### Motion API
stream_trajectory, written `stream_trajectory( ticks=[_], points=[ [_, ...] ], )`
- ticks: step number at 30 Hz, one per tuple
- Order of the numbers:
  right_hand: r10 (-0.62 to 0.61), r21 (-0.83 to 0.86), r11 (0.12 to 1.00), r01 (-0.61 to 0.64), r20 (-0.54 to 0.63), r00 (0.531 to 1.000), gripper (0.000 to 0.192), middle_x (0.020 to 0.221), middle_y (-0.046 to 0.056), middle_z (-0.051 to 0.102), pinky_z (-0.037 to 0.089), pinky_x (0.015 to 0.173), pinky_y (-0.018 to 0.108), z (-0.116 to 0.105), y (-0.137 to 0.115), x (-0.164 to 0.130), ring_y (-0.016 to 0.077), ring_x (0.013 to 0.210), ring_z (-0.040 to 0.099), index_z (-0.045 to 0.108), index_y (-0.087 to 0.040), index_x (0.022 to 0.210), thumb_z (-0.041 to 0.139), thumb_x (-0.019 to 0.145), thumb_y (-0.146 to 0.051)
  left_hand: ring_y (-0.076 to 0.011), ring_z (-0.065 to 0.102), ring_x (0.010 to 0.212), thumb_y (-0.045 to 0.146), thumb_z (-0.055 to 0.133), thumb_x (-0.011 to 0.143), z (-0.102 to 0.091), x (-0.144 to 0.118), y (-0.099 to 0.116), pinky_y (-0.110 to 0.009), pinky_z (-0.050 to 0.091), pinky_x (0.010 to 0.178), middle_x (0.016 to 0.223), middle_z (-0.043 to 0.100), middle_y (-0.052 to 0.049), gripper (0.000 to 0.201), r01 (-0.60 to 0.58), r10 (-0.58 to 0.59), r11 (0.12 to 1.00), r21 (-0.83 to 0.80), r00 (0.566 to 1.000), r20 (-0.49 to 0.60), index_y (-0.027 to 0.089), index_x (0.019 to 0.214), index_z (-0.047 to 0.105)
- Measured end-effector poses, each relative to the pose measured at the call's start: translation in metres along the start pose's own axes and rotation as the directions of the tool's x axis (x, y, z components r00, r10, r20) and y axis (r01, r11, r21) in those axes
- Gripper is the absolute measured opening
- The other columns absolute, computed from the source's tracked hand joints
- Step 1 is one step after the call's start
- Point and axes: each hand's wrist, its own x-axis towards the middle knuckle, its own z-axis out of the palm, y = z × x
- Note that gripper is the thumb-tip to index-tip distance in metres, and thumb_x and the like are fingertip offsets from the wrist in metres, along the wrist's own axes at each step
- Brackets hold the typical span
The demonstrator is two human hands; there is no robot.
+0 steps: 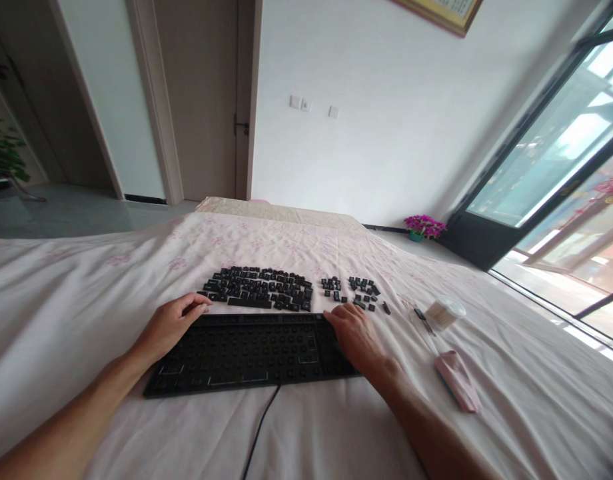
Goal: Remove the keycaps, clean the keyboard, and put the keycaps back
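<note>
A black keyboard (246, 350) with its keycaps off lies crosswise on the patterned cloth, its bare key sockets facing up. My left hand (172, 328) is at its far left corner, fingers curled together along the edge. Over the right end lies my right hand (354, 335), its fingers bent over the far edge and covering part of the number pad area. Just beyond the keyboard, many loose black keycaps (259, 288) are laid out in rough rows. Smaller groups of keycaps (364, 287) sit farther right, close to my right fingertips.
A clear tub of cotton swabs (445, 312) stands to the right, beside a small slender tool (424, 321). Nearer me lies a folded pink cloth (459, 381). A black cable (260, 427) runs from under the keyboard toward me. The pale cloth (111, 287) is wrinkled.
</note>
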Motion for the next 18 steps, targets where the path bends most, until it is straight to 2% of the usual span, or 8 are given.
stream_trajectory(
  ticks=[3, 7, 13, 18],
  points=[
    [0.0, -0.041, 0.999, 0.001, 0.009, 1.0, 0.029, 0.095, 0.008, 0.066, 0.034, 0.086, 0.033, 0.0025, -0.0043, -0.0033, 0.0221, 0.094, 0.053, 0.066, -0.021, 0.114, 0.049, 0.091, -0.015, -0.0197, 0.064, 0.091, 0.047, 0.047, 0.086, -0.0002, 0.0002, -0.0001, -0.023, 0.045, 0.079, 0.097, 0.071, 0.002, 0.033, -0.002, 0.002, 1.0, -0.003, 1.0, 0.006, 0.024, 0.101, 0.065],
    [0.027, -0.014, 1.0, -0.027, 0.001, 1.0, 0.028, 0.094, 0.008, 0.067, 0.035, 0.086, 0.033, 0.004, -0.0042, -0.0033, 0.0221, 0.093, 0.054, 0.067, -0.021, 0.112, 0.048, 0.092, -0.017, -0.0194, 0.064, 0.089, 0.047, 0.048, 0.086, -0.0004, 0.0003, 0.0, -0.023, 0.045, 0.079, 0.096, 0.071, 0.003, 0.033, 0.003, -0.003, 1.0, -0.009, 1.0, 0.007, 0.024, 0.102, 0.065],
    [0.074, 0.078, 0.994, -0.073, -0.007, 0.997, 0.024, 0.086, 0.004, 0.068, 0.036, 0.081, 0.029, 0.0013, 0.002, 0.0033, 0.0186, 0.086, 0.056, 0.073, -0.025, 0.093, 0.049, 0.094, -0.023, -0.0191, 0.064, 0.089, 0.047, 0.049, 0.086, 0.0001, 0.0008, -0.0006, -0.023, 0.045, 0.079, 0.096, 0.071, 0.002, 0.034, 0.003, -0.003, 1.0, -0.017, 1.0, 0.004, 0.024, 0.104, 0.065],
    [0.061, 0.03, 0.998, -0.059, -0.035, 0.998, 0.021, 0.085, 0.005, 0.067, 0.036, 0.082, 0.03, 0.004, 0.0006, 0.0046, 0.0196, 0.087, 0.056, 0.072, -0.023, 0.089, 0.051, 0.092, -0.022, -0.0193, 0.064, 0.09, 0.047, 0.049, 0.085, 0.0004, 0.0017, -0.0013, -0.023, 0.044, 0.08, 0.096, 0.071, 0.002, 0.033, 0.0, 0.0, 1.0, -0.016, 1.0, 0.002, 0.024, 0.102, 0.066]
  ],
)
